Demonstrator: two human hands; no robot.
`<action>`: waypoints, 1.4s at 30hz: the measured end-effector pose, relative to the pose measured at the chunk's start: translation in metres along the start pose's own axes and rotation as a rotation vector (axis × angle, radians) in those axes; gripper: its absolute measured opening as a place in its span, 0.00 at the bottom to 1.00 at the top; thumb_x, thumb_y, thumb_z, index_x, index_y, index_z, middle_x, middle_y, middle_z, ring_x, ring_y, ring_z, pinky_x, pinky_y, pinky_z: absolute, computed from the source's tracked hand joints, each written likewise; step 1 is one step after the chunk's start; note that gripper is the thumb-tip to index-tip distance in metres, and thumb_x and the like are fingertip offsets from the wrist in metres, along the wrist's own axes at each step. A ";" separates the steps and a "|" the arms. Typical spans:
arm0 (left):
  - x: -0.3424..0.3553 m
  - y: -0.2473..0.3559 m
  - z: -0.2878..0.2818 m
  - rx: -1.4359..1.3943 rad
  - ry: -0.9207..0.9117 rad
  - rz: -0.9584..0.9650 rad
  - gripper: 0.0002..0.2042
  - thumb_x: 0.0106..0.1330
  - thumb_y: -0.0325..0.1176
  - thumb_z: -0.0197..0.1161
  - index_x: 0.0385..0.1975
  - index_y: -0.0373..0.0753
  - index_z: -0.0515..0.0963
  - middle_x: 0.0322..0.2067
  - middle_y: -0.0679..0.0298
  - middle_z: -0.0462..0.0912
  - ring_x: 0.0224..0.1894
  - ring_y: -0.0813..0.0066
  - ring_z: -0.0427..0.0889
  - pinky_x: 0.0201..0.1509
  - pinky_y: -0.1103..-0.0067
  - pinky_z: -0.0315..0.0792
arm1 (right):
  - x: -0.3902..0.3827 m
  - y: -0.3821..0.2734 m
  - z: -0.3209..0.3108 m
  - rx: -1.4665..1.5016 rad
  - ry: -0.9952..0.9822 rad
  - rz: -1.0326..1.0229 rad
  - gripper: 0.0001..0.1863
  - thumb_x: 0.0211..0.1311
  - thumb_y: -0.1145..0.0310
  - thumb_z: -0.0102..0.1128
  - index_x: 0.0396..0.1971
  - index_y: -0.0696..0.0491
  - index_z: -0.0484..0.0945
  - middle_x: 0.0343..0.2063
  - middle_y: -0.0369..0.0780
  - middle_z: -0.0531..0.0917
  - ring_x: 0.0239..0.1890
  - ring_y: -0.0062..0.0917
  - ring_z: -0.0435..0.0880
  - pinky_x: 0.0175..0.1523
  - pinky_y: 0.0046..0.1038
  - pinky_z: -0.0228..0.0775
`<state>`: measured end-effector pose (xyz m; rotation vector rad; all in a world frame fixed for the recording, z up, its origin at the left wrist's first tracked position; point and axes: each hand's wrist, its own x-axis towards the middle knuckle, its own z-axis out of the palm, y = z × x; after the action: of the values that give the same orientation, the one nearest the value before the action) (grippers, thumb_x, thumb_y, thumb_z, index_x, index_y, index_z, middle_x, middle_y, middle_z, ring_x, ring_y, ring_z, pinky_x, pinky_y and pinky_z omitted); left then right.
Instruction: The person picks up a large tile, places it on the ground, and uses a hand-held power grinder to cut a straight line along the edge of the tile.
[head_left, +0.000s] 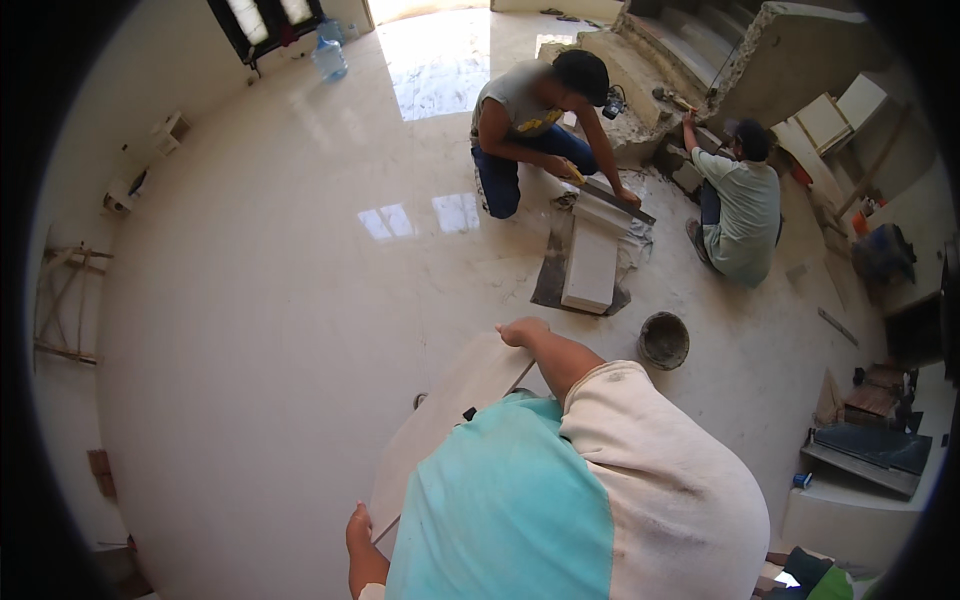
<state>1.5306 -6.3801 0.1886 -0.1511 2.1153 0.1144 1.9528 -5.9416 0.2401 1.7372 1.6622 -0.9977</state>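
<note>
A long, pale, flat slab, like a tile or board [440,395], slants across in front of my body. My left hand [360,525] is closed around its near end, with the thumb side showing at the edge. At the far end, my right hand [524,331] grips the slab's corner, arm stretched forward. My teal and cream shirt hides part of the slab's right side. A small round thing [419,400] shows on the floor beside the slab's left edge.
Ahead, a kneeling person holds a handsaw [617,199] across pale blocks [592,262] on a dark sheet. Another person crouches by the broken concrete stairs [690,45], holding a tool. A dark bucket [663,341] stands right of my right arm. Water jugs [328,60] stand far left.
</note>
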 end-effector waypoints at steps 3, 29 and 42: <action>0.015 0.099 -0.054 0.181 0.004 0.079 0.35 0.68 0.61 0.37 0.54 0.30 0.68 0.53 0.42 0.72 0.51 0.51 0.74 0.58 0.57 0.62 | -0.001 -0.050 -0.031 0.061 0.036 0.108 0.34 0.67 0.40 0.29 0.59 0.50 0.68 0.62 0.42 0.67 0.64 0.36 0.64 0.64 0.37 0.58; 0.174 0.801 -0.307 0.557 -0.008 0.240 0.40 0.66 0.65 0.34 0.58 0.28 0.65 0.57 0.44 0.68 0.59 0.55 0.67 0.63 0.62 0.57 | 0.274 -0.395 -0.325 0.431 0.086 0.384 0.35 0.66 0.40 0.33 0.59 0.54 0.68 0.62 0.44 0.67 0.64 0.36 0.65 0.65 0.35 0.57; 0.265 1.196 -0.370 0.512 -0.041 0.572 0.37 0.67 0.63 0.36 0.56 0.30 0.69 0.54 0.45 0.72 0.57 0.56 0.70 0.60 0.62 0.59 | 0.382 -0.528 -0.495 0.725 0.168 0.574 0.38 0.64 0.37 0.33 0.58 0.54 0.69 0.60 0.45 0.69 0.62 0.36 0.67 0.64 0.36 0.58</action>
<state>0.8980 -5.2674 0.1804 0.7540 2.0222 -0.0888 1.4924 -5.2663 0.2824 2.6157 0.7957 -1.2639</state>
